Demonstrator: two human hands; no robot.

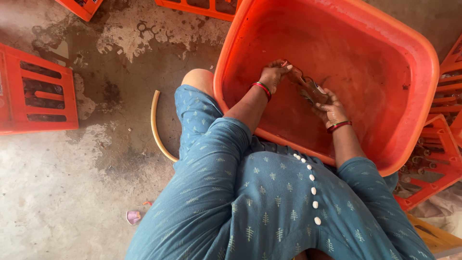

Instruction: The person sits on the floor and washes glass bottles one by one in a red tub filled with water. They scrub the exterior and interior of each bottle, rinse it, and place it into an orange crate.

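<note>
I see my left hand [273, 75] at the upper middle of the frame, fingers pinched on the top end of a clear glass bottle [308, 87], while my right hand [331, 110], lower and further right, is wrapped around its bottom end. Both hands are clamped on the bottle, so neither is nearer. Its long axis runs diagonally from upper left down to lower right, lying between the two hands, low inside the big orange tub [418, 53] that fills the upper right. Each wrist wears red bangles [262, 89]. Out from the tub, orange plastic crates [38, 91] sit at the left edge and along the right edge. A curved pale hose [157, 129] lies on the wet concrete floor [62, 192] by my knee.
</note>
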